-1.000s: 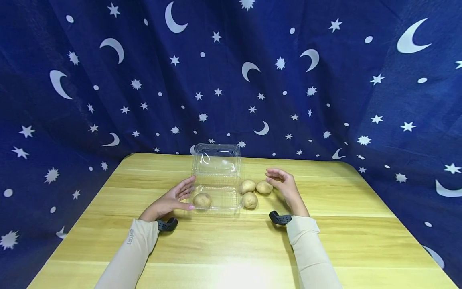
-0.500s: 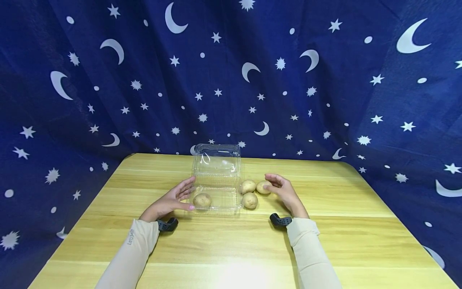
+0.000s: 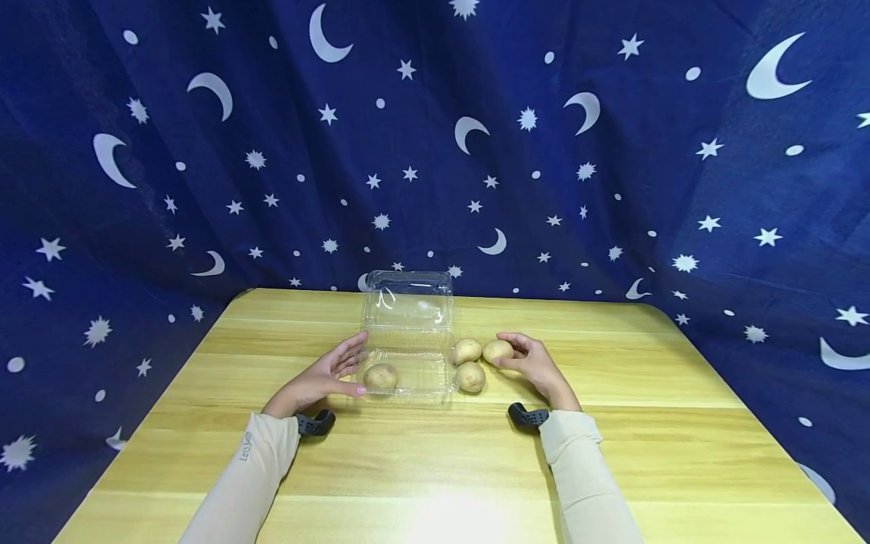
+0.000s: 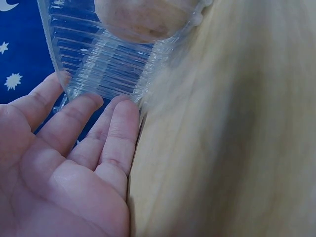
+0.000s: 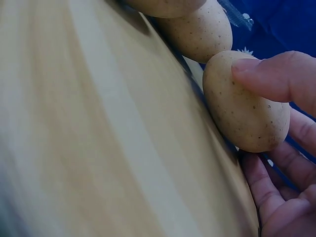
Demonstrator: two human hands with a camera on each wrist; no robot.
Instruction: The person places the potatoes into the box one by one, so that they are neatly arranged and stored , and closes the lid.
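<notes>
A clear plastic clamshell container (image 3: 423, 368) stands on the table with its lid (image 3: 410, 302) raised at the back. Inside its left end lies one potato (image 3: 381, 377). My left hand (image 3: 316, 381) rests against the container's left side, its fingertips (image 4: 126, 111) touching the ribbed wall and the thumb by the front corner. To the right of the container, my right hand (image 3: 540, 370) grips a potato (image 5: 246, 101) between thumb and fingers, the potato still low at the tabletop. Two more potatoes (image 3: 467, 350) sit between it and the container.
The wooden table (image 3: 381, 476) stretches out on all sides of the container. A dark blue curtain (image 3: 435, 151) with moons and stars hangs behind the table and along its sides. Black straps (image 3: 316, 421) are on both wrists.
My right hand has come down over the rightmost potato, and its thumb and fingers have closed round it. My left hand and the container stay where they were.
</notes>
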